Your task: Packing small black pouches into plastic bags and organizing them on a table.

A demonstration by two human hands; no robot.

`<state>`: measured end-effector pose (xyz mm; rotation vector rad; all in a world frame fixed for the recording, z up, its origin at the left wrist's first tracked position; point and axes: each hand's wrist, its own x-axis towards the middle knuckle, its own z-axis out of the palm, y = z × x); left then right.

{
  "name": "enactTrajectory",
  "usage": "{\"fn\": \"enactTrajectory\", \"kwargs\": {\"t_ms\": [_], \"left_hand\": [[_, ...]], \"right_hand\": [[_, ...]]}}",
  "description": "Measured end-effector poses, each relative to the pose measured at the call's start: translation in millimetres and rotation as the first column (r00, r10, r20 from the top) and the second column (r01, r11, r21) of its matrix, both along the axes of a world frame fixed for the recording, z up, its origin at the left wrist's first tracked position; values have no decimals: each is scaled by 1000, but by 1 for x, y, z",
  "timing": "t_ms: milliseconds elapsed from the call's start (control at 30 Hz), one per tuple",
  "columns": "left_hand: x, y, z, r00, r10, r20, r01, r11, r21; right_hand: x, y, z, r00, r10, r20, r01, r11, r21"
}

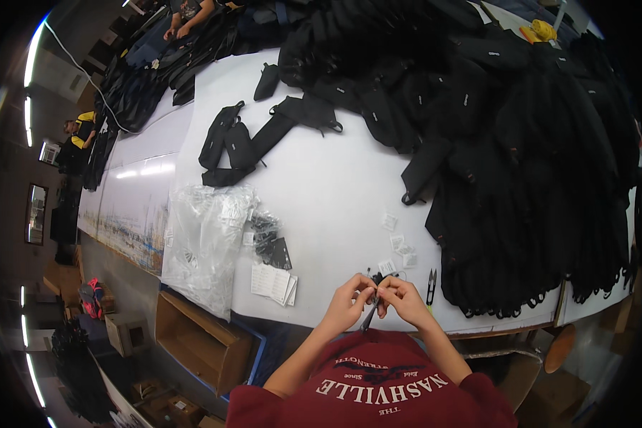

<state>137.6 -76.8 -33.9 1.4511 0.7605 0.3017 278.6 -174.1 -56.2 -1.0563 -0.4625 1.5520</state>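
The left hand (pixel 354 297) and the right hand (pixel 401 298) meet at the near edge of the white table (pixel 335 214), fingertips drawn narrow in a pinch on a dark strip (pixel 369 319). The dark strip lies between the hands, about equally near to each, its long axis running from the fingertips nearward to the maroon shirt (pixel 378 378). Its far end (a small dark bunch) is partly hidden by fingers; its near end is hard to make out. Black snips (pixel 431 287) lie to the right.

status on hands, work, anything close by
Left hand and right hand: together, pinching dark strip. Strip: running toward shirt. Nearby: snips, right of right hand.
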Motion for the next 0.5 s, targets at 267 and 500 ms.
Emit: {"fn": "enactTrajectory", "kwargs": {"t_ms": [267, 500], "left_hand": [[104, 177, -118, 975, 217, -55, -203, 962, 182], [222, 323, -169, 721, 689, -71, -666, 717, 205]], "right_hand": [[57, 54, -24, 974, -220, 58, 225, 967, -116], [84, 90, -33, 962, -272, 19, 270, 938, -219]]}}
